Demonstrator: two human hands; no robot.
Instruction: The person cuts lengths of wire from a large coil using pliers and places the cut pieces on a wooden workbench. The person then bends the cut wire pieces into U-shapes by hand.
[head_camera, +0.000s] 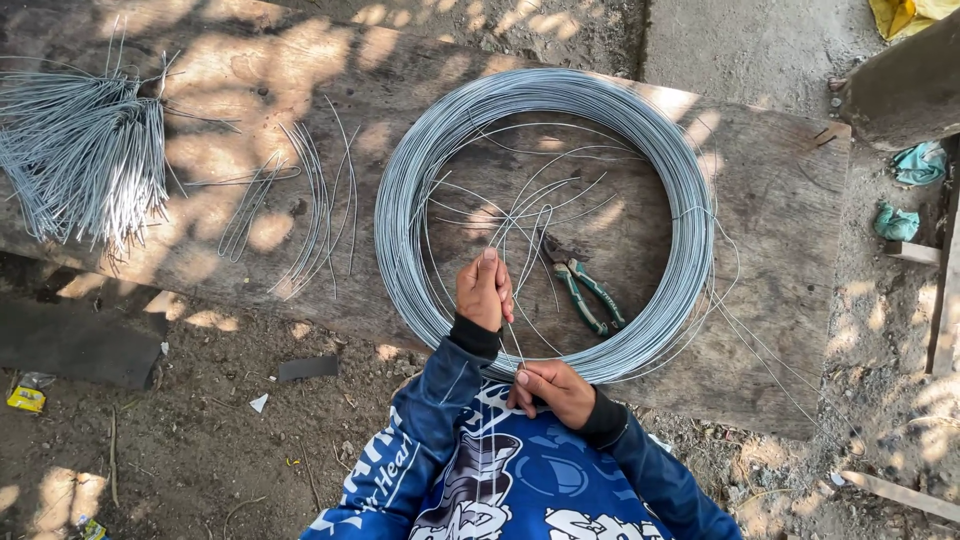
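Note:
A big coil of grey steel wire (690, 230) lies flat on a weathered wooden board (780, 250). My left hand (484, 290) is closed around a thin strand of the wire, held over the coil's near edge. The same strand is pinched by my right hand (553, 392), lower down and close to my chest. The wire runs taut between the two hands. Pliers with green handles (585, 288) rest inside the coil, just right of my left hand. Loose wire ends curve across the coil's middle.
A bundle of cut, bent wire pieces (85, 160) lies at the board's left end. A few bent wires (315, 205) lie between bundle and coil. Below the board is dirt ground with scraps. Teal rags (920, 165) and timber sit at the right.

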